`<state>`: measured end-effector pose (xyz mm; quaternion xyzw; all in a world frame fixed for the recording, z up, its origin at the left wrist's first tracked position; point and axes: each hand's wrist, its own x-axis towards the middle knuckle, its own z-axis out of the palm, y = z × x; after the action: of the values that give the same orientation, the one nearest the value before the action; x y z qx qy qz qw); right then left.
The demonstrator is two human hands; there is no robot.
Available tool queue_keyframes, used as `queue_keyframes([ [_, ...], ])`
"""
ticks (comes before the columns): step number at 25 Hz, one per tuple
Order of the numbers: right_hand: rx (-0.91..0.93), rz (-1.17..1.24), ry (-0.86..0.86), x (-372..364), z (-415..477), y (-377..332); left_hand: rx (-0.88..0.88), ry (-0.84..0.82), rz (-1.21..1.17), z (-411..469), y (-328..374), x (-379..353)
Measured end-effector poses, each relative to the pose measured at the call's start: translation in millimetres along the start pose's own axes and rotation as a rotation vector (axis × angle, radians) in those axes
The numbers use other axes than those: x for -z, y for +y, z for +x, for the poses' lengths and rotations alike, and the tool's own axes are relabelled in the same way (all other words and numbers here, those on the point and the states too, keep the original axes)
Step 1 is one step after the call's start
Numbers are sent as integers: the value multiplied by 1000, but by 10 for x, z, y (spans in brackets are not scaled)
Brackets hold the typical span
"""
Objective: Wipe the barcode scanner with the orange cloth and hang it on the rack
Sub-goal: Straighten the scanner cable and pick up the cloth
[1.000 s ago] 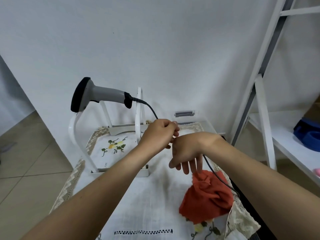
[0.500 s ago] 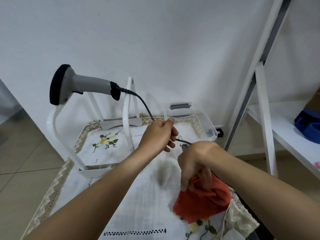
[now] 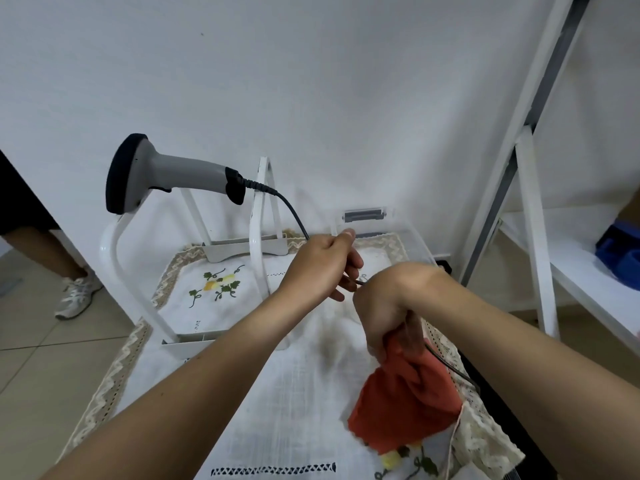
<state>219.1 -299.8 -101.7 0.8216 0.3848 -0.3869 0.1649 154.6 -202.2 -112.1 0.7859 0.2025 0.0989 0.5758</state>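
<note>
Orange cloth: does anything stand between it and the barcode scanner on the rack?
Yes. The left hand, gripping the scanner's cable, and an upright of the white rack lie between the orange cloth, held by the right hand, and the barcode scanner.

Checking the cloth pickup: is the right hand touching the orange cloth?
Touching. The head view shows the right hand gripping the bunched top of the orange cloth, fingers curled into it; the left hand holds the cable.

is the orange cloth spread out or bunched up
Bunched up: the right hand grips the orange cloth at its top, folds crumpled.
</note>
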Motion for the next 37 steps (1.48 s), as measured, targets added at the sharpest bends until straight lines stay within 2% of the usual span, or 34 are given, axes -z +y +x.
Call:
queue_keyframes([
  [4, 92, 246, 82, 206, -231, 15, -52, 0, -94, -52, 186, 99],
  [8, 276, 437, 347, 409, -492, 12, -106, 11, -125, -131, 368, 249],
  [13, 439, 697, 575, 608, -767, 1, -154, 33, -110, -207, 521, 463],
  [16, 454, 791, 771, 720, -845, 13, -169, 56, -55, -189, 542, 577],
  [19, 441, 883, 970, 788, -870, 9, -173, -2, -34, -191, 547, 679],
  [23, 467, 1110, 1119, 832, -839, 22, -222, 21, 170, -202, 541, 790],
  [25, 479, 1196, 1157, 848, -802, 53, -225, 104, 151, -192, 575, 830],
  [28, 486, 1146, 1132, 825, -735, 67, -228, 211, 11, -134, 666, 891],
  [32, 500, 1064, 823, 724, -693, 49, -268, 293, -2, -73, 762, 989],
  [35, 520, 1096, 905, 719, -701, 66, -272, 376, 70, -49, 805, 1051],
  [37, 579, 1196, 999, 740, -722, 104, -287, 397, 18, -46, 826, 1068],
])
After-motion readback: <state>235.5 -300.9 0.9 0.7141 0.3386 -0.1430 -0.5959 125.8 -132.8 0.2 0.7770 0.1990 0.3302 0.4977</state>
